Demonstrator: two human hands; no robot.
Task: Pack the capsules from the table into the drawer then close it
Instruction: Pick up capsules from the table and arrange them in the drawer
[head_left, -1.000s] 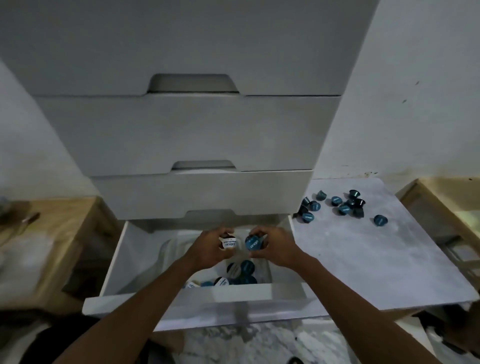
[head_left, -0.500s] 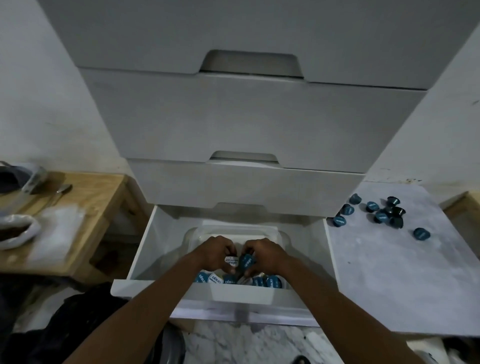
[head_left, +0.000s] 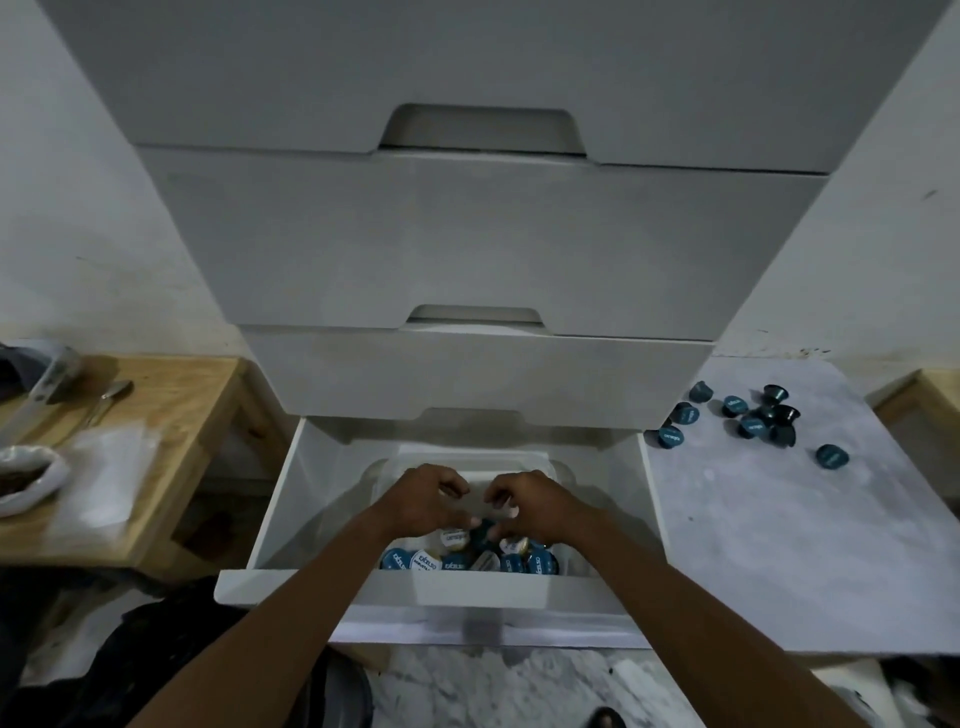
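I see left hand (head_left: 431, 496), right hand (head_left: 540, 506) curled inside open drawer (head_left: 467, 590) over packed capsules (head_left: 454, 564); can't tell grip; loose capsules (head_left: 752, 426) on table (head_left: 779, 545) right of drawer, right hand nearer.

Capsules (head_left: 457, 564) lie in a tub (head_left: 563, 475) inside the open drawer (head_left: 291, 488) beneath 3 shut drawers (head_left: 467, 244), with loose capsules (head_left: 753, 423) on the table (head_left: 779, 545) to the right and a bench (head_left: 171, 415) to the left.
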